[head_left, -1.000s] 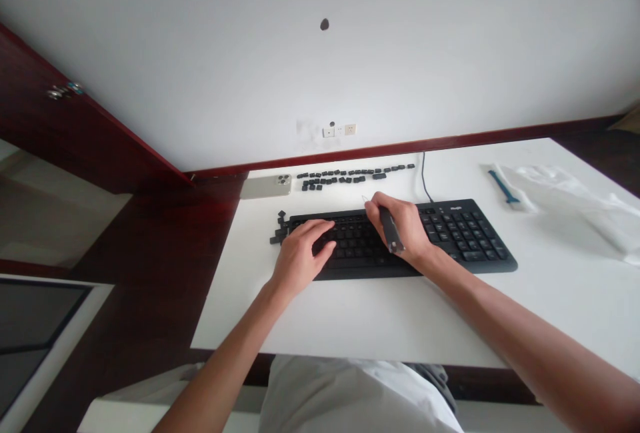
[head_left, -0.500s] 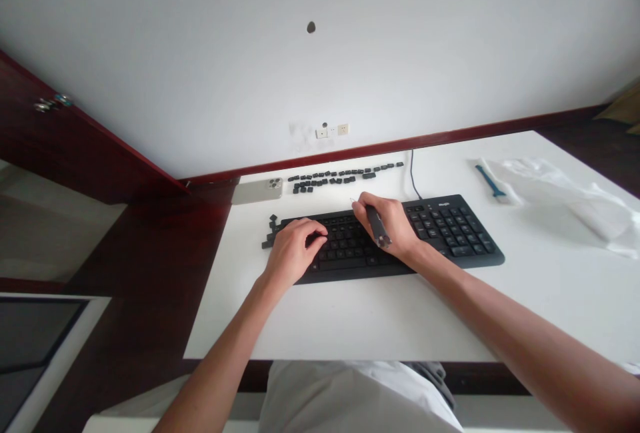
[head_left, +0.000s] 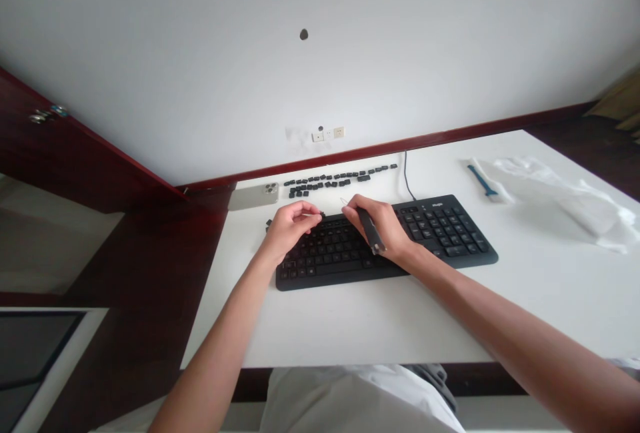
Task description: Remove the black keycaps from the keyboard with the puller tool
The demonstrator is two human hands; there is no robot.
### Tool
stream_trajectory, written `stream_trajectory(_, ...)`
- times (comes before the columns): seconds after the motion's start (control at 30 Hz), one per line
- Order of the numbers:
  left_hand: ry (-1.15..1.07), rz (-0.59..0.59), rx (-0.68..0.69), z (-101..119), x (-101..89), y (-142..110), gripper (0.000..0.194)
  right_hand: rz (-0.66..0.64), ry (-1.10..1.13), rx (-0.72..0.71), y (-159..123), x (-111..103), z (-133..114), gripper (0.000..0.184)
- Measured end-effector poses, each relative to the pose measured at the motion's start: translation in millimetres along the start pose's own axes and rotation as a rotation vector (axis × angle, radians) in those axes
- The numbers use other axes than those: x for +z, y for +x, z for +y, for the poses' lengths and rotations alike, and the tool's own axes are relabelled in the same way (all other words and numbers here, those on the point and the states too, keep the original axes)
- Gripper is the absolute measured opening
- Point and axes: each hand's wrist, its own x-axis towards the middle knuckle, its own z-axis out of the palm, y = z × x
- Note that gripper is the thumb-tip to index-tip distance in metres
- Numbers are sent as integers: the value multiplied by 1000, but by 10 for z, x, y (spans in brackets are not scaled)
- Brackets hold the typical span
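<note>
A black keyboard (head_left: 440,233) lies on the white desk (head_left: 380,320). My right hand (head_left: 383,226) rests over its upper middle, closed on a dark pen-like tool (head_left: 369,228) whose thin metal tip points up-left. Over the keyboard's top left corner my left hand (head_left: 287,226) is raised, with its fingers pinched on a small black keycap (head_left: 323,214). Several loose black keycaps (head_left: 335,180) lie in rows behind the keyboard.
A phone (head_left: 253,196) lies face down at the desk's back left corner. A blue-handled brush (head_left: 481,180) and a crumpled clear plastic bag (head_left: 565,203) lie at the right. The keyboard cable (head_left: 406,176) runs to the back edge. A dark red door is on the left.
My left hand has lifted off the keys and moved up to the keyboard's top left, now pinching a keycap. My right hand with the tool has stayed put.
</note>
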Motion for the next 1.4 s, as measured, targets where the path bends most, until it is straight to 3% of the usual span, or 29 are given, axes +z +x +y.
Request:
stream_trajectory(0.23,-396,-66,-170,8,48,-3,26,-2,24,-49,-35,66,-15,25)
stream_trajectory(0.67,-735,-134,-260,-133,171,-60,21,31,4,-114,-79,97,-36,22)
stream_trajectory(0.87,-767,-122,-278,-140,216,-82,38,46,0,-127,-84,96,-27,21)
stream_trajectory(1.03,-697,-108,-262,-120,245,-101,26,47,2,-114,-83,112,8,17)
stream_trajectory(1.4,-708,-67,-241,-116,246,-114,27,34,26,-109,-74,114,11,14)
